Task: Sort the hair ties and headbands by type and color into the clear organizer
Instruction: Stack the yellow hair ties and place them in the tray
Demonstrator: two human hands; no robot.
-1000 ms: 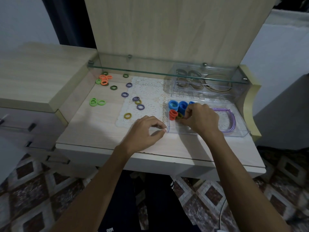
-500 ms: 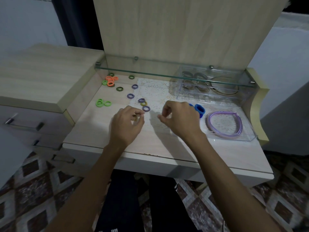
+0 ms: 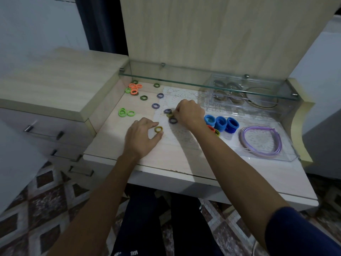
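My left hand (image 3: pixel 143 138) pinches an olive hair tie (image 3: pixel 158 129) between thumb and forefinger, just above the desk. My right hand (image 3: pixel 190 112) reaches over the lace mat and pinches another olive tie (image 3: pixel 169 115) lying among purple ties (image 3: pixel 173 120). The clear organizer tray (image 3: pixel 287 157) sits at the right with rolled blue ties (image 3: pixel 221 123), an orange tie (image 3: pixel 210 128), an olive tie (image 3: pixel 217 132) and purple headbands (image 3: pixel 259 140) in it. Loose green ties (image 3: pixel 126 113), orange ties (image 3: pixel 135 88) and dark green ties (image 3: pixel 143 97) lie at the left.
A glass shelf (image 3: pixel 206 84) runs across the back, above a second clear box (image 3: pixel 243 97) holding brownish headbands. A raised wooden cabinet top (image 3: pixel 55 80) borders the desk on the left. The desk's front edge (image 3: pixel 184 172) is near my body.
Both hands moved left, away from the organizer, to the loose ties on the mat. My left hand has picked up an olive tie; my right hand has reached the olive tie among the purple ones.
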